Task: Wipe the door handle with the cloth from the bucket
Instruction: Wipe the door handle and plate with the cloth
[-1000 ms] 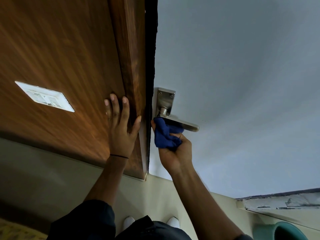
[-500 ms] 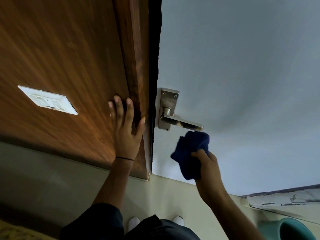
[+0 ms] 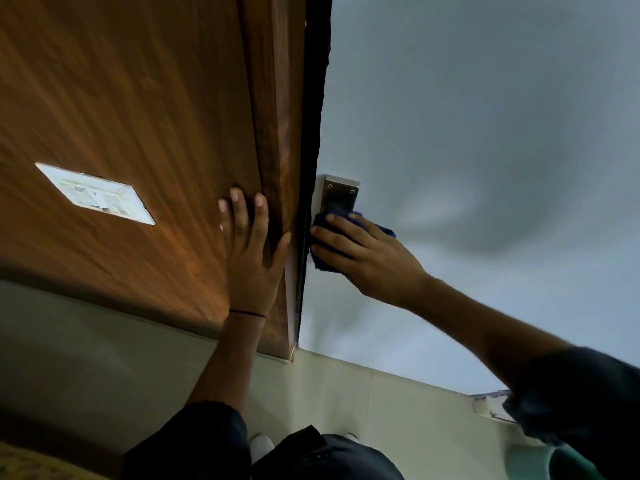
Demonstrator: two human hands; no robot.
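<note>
The metal door handle's back plate (image 3: pixel 339 195) shows on the pale grey door (image 3: pixel 467 150), just right of the door's edge. Its lever is hidden under my right hand (image 3: pixel 363 258), which presses a dark blue cloth (image 3: pixel 325 223) over it, fingers spread across the cloth. My left hand (image 3: pixel 251 251) lies flat and open against the brown wooden frame (image 3: pixel 273 133), fingers pointing up, beside the handle. A green bucket (image 3: pixel 568 462) peeks in at the bottom right, partly hidden by my sleeve.
A white switch plate (image 3: pixel 95 194) is set in the wood panel (image 3: pixel 121 116) to the left. Pale floor tiles (image 3: pixel 329 393) run below the door, with my white shoe tips (image 3: pixel 261 445) showing. A chipped ledge (image 3: pixel 488 403) sits at the lower right.
My right hand has swung from below the lever's end up and left, covering the lever with the cloth. The left hand stays on the frame.
</note>
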